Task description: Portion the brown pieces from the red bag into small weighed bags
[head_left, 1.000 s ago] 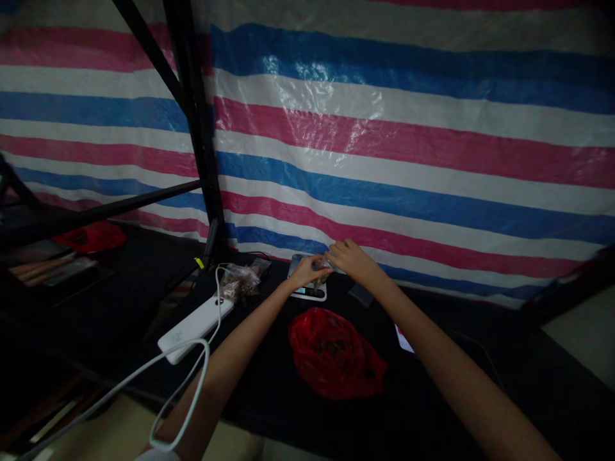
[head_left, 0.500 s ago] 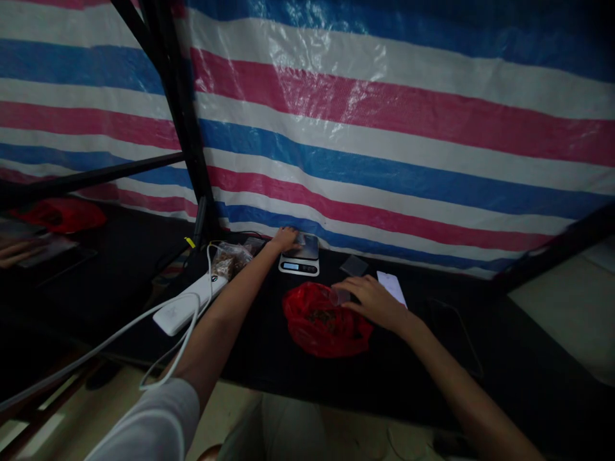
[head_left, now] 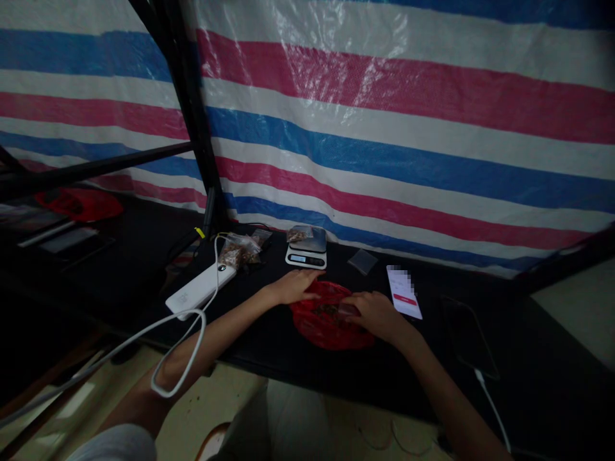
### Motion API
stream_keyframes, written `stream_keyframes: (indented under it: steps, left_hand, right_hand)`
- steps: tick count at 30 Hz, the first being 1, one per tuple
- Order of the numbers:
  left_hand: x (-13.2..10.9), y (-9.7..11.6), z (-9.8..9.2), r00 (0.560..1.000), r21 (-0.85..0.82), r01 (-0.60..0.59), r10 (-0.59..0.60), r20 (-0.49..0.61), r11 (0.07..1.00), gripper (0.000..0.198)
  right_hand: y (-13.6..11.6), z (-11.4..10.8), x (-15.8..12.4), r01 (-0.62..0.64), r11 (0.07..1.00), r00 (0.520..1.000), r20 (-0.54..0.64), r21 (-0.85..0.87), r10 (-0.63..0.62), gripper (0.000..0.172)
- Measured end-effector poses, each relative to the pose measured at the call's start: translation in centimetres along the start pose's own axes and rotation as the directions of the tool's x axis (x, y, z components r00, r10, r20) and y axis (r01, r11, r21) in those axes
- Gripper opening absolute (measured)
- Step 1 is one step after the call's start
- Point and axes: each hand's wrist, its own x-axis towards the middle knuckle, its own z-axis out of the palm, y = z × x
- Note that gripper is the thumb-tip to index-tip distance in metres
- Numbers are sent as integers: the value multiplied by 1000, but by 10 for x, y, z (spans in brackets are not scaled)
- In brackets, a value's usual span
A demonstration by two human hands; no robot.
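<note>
A red plastic bag [head_left: 331, 336] lies open on the black table, with small brown pieces [head_left: 329, 312] inside. My right hand [head_left: 377, 312] is at its right side, fingers closed around a small clear cup [head_left: 346, 310] lowered into the bag's mouth. At the left rim of the bag, my left hand [head_left: 295, 287] has its fingers stretched out and appears to touch the red plastic. Just behind that hand stands a white digital scale [head_left: 306, 259], its display lit. On its metal plate rests a clear bag of brown pieces [head_left: 299, 234].
Several filled clear bags [head_left: 240, 250] sit left of the scale, beside a white power bank [head_left: 199, 293] with a looping white cable [head_left: 204, 317]. Small flat clear bags [head_left: 362, 262], a lit phone [head_left: 404, 293] and a dark phone [head_left: 468, 336] lie rightward. A black post [head_left: 204, 141] rises behind.
My left hand has come back from the scale to the red bag, leaving a filled clear bag visible on the plate. My right hand has dipped the cup lower into the red bag.
</note>
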Motion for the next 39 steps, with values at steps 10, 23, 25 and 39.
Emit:
stream_keyframes:
  steps: [10, 23, 25, 39]
  left_hand:
    - [3, 4, 24, 995, 102, 99, -98, -18, 990, 24]
    - [24, 4, 56, 869, -621, 227, -444, -219, 750, 18]
    - [28, 1, 58, 863, -667, 196, -449, -230, 719, 18]
    - [9, -32, -8, 886, -60, 357, -358, -296, 932, 45]
  right_hand:
    - [-25, 12, 1, -103, 990, 987, -133, -96, 90, 26]
    - [-31, 50, 1, -160, 949, 907, -339, 271, 249, 28]
    - [-29, 52, 0, -179, 927, 899, -327, 328, 290, 28]
    - [11, 50, 5, -2, 751, 869, -370, 660, 328, 38]
